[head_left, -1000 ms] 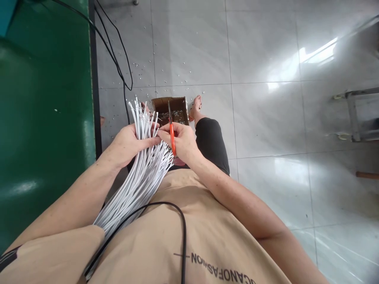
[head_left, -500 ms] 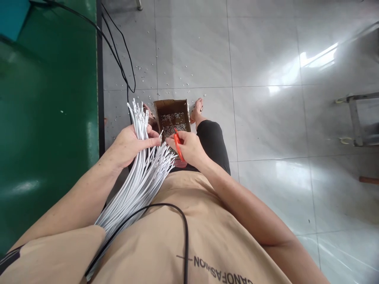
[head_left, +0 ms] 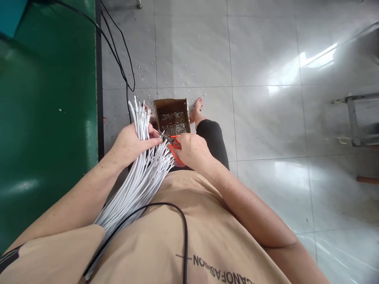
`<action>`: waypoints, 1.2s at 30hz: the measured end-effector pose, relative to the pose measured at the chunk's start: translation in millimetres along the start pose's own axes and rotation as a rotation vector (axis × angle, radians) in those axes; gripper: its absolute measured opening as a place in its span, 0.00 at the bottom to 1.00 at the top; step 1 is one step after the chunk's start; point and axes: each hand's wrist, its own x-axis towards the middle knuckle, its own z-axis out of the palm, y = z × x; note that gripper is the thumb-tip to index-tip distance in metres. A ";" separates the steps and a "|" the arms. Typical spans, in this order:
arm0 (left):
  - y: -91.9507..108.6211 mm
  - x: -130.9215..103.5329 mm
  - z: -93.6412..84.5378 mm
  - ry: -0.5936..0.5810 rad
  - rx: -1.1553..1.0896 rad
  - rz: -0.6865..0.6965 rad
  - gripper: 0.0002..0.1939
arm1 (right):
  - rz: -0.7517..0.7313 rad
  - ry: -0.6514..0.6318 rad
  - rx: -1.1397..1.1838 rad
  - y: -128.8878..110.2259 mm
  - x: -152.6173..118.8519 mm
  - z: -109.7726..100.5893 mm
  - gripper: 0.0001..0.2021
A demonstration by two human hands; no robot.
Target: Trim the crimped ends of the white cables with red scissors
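Note:
A thick bundle of white wires (head_left: 139, 173) lies across my lap, its upper part wrapped by my left hand (head_left: 132, 144). Between that hand's thumb and fingers one wire end is pinched apart from the rest. My right hand (head_left: 192, 150) is closed around orange-handled scissors (head_left: 174, 146). Their dark blades point left and reach the pinched wire end beside my left fingertips. Other wire ends fan out just under the blades. Below the hands, a cardboard box (head_left: 171, 103) on the floor holds many small cut bits.
A green table (head_left: 59, 118) runs along the left. Black cables (head_left: 118, 59) hang from its edge to the tiled floor (head_left: 266, 118), where small white bits are scattered. A black cord (head_left: 185, 236) loops over my shirt. A metal frame (head_left: 353, 122) stands at the right.
The scissors have turned from pointing up over the box to pointing left, and their blades now meet the wire end at my left fingertips. My left hand has barely moved.

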 end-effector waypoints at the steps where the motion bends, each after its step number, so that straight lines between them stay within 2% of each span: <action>1: 0.4 -0.3 0.2 0.005 0.002 -0.011 0.12 | -0.001 0.004 -0.002 0.4 -0.2 1.3 0.15; 13: -7.9 1.0 2.6 -0.054 -0.210 -0.036 0.16 | -0.015 0.049 0.060 2.8 -5.2 12.4 0.14; 22: 3.0 -2.2 2.9 -0.164 -0.376 -0.064 0.14 | -0.049 0.122 0.160 5.6 -3.6 20.0 0.13; 25: 3.4 -2.7 3.3 -0.158 -0.366 -0.065 0.15 | -0.004 0.152 0.409 8.0 -0.3 19.3 0.11; 30: -2.9 -0.8 5.1 -0.101 -0.247 -0.036 0.16 | 0.073 0.144 1.188 0.7 3.2 8.4 0.10; 32: -3.9 -0.4 5.2 -0.093 -0.198 -0.010 0.15 | 0.098 0.141 1.314 -3.9 4.0 5.5 0.09; 36: 0.4 -1.6 4.2 -0.087 -0.082 0.033 0.13 | 0.144 0.166 1.346 -11.1 6.6 9.5 0.07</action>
